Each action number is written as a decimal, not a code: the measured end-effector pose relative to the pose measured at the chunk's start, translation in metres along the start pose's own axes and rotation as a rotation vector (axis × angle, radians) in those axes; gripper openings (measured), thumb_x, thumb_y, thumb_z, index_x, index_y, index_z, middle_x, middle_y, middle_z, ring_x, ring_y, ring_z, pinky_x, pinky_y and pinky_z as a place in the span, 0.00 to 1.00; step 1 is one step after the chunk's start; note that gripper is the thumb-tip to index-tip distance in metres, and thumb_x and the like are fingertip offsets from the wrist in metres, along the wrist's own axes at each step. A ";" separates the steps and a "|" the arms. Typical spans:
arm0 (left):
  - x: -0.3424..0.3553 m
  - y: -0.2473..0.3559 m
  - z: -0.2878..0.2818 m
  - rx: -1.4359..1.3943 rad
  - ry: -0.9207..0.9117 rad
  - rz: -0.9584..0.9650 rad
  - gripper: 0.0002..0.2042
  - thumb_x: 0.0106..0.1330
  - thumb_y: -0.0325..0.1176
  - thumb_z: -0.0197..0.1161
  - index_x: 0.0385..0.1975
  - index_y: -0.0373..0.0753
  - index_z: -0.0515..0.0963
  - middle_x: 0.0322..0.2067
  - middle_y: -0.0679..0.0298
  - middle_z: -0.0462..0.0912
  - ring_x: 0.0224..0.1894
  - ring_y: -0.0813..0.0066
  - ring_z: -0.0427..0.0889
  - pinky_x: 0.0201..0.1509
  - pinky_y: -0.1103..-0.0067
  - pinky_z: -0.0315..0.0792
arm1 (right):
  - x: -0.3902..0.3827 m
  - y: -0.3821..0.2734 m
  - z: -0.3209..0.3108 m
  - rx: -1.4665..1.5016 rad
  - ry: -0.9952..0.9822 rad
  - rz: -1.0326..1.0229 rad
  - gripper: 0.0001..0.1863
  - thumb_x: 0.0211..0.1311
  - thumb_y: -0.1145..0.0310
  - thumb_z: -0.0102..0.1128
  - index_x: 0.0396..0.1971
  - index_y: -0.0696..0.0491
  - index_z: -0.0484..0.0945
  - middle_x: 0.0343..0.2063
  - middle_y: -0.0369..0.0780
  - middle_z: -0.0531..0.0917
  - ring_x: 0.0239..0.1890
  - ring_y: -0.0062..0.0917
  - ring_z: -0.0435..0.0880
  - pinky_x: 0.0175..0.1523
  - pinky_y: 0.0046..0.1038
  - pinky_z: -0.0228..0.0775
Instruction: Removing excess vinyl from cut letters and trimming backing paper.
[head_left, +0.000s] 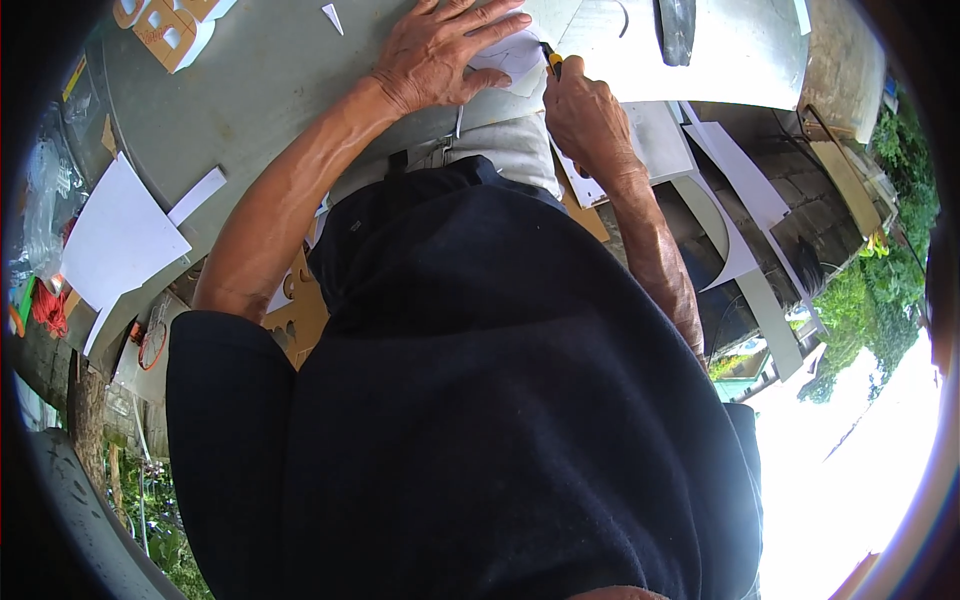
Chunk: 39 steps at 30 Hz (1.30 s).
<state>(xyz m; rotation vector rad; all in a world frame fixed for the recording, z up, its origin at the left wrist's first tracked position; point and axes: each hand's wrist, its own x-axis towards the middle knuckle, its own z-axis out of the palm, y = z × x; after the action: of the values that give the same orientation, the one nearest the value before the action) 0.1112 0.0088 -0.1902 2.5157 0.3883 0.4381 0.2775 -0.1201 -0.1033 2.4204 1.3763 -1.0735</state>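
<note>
My left hand (440, 50) lies with its fingers spread on a white sheet (518, 62) at the table's near edge, pressing it down. Thin lines are drawn on the sheet beside my thumb. In my right hand (588, 112) is a yellow and black utility knife (554, 60), its tip at the sheet just right of my left fingers. Whether the blade is through the sheet I cannot tell. To the right stretches a larger white sheet (745, 70) with a curved dark line on it, and a dark strip (677, 30) lies across its upper part.
The grey table (270, 80) carries a small white triangular offcut (333, 18) and orange-faced white cut-out shapes (175, 35). White board pieces (120, 235), red cord (48, 308) and clear plastic (45, 190) are at the left. Long white offcuts (740, 175) hang or lie below the table at the right.
</note>
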 end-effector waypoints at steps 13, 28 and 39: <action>-0.001 -0.001 0.001 0.004 0.004 0.000 0.37 0.67 0.67 0.54 0.63 0.40 0.76 0.67 0.56 0.73 0.74 0.50 0.62 0.76 0.46 0.52 | -0.004 -0.006 0.011 0.028 0.037 0.072 0.15 0.74 0.64 0.47 0.42 0.63 0.69 0.33 0.64 0.84 0.41 0.60 0.86 0.48 0.54 0.78; 0.000 0.003 -0.006 0.020 -0.056 0.024 0.32 0.66 0.62 0.58 0.64 0.48 0.76 0.69 0.54 0.70 0.74 0.46 0.61 0.76 0.45 0.50 | 0.014 -0.008 -0.049 -0.027 -0.267 0.031 0.13 0.72 0.71 0.43 0.43 0.66 0.73 0.25 0.55 0.86 0.26 0.44 0.89 0.39 0.45 0.81; -0.001 0.003 -0.003 0.028 -0.030 0.016 0.29 0.67 0.64 0.56 0.59 0.52 0.81 0.68 0.56 0.72 0.75 0.49 0.61 0.76 0.44 0.49 | -0.004 -0.007 0.013 0.048 0.035 0.063 0.14 0.71 0.65 0.48 0.42 0.64 0.69 0.35 0.66 0.84 0.42 0.61 0.86 0.50 0.54 0.77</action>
<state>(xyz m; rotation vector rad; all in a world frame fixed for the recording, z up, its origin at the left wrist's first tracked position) 0.1098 0.0071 -0.1865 2.5506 0.3653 0.4032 0.2643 -0.1248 -0.1089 2.5099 1.2896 -1.0661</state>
